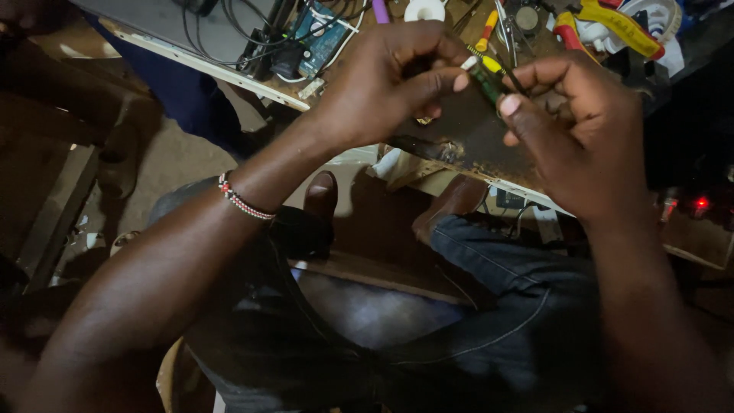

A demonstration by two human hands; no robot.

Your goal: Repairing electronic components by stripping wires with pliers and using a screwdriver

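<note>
My left hand (pixel 382 80) and my right hand (pixel 585 126) meet over the front edge of a worn wooden workbench (pixel 466 141). Between their fingertips I hold a small green and yellow tool (pixel 486 75), about the size of a short screwdriver; the left thumb and forefinger pinch its upper end, the right thumb presses its lower end. A beaded red and white bracelet (pixel 243 200) circles my left wrist. What the tool's tip touches is hidden by my fingers.
A blue circuit board with wires (pixel 317 38), a roll of white tape (pixel 424 9), red and yellow pliers (pixel 612 23) and other small tools lie on the bench. My jeans-clad knees (pixel 489 306) are below. Small red lights (pixel 699 203) glow at right.
</note>
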